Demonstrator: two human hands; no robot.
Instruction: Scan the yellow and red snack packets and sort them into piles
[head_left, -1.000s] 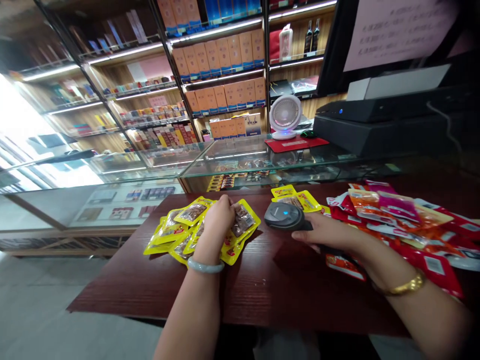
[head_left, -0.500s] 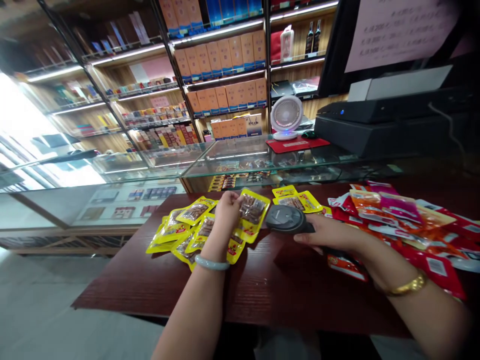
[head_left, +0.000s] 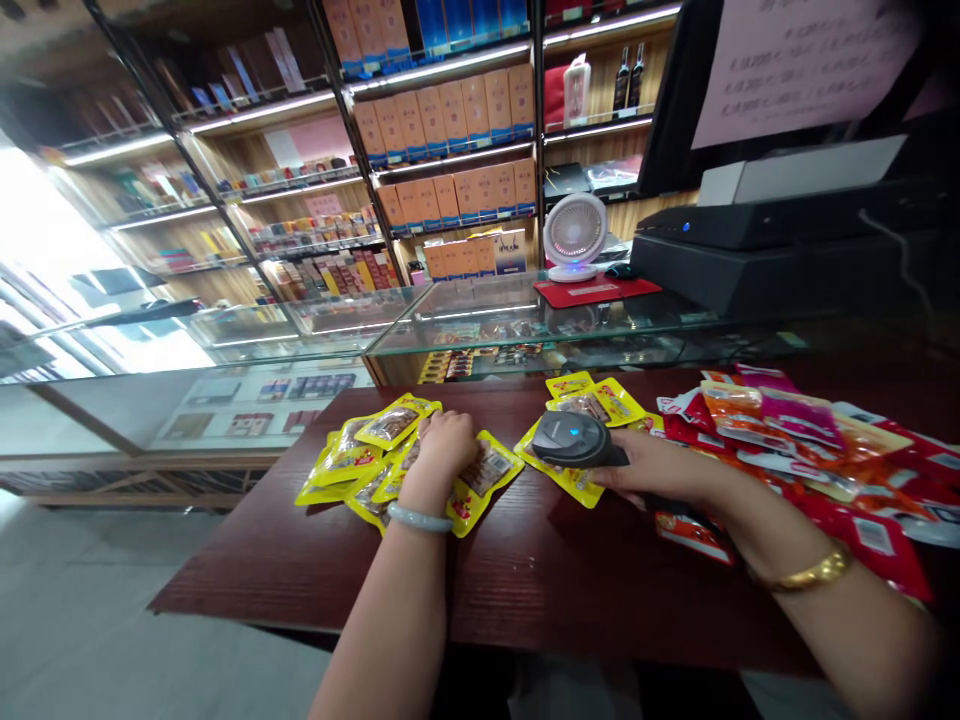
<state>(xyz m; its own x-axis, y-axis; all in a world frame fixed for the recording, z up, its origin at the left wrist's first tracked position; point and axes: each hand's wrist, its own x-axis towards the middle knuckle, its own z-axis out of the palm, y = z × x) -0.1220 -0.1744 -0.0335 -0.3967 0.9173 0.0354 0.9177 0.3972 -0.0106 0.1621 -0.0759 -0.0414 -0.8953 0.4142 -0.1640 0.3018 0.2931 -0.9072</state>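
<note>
The right hand (head_left: 649, 466) holds the scanner (head_left: 573, 440); the left hand's (head_left: 448, 443) grip cannot be told. Better to separate the yellow packets (head_left: 390, 425) singly.

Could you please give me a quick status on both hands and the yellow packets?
Right hand holding scanner. Left hand at left-hand yellow packets, its hold on them unclear. Scanner partly hides another yellow packet.

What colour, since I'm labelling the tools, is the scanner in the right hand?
The scanner is dark grey, nearly black; best seen in the head view.
</note>
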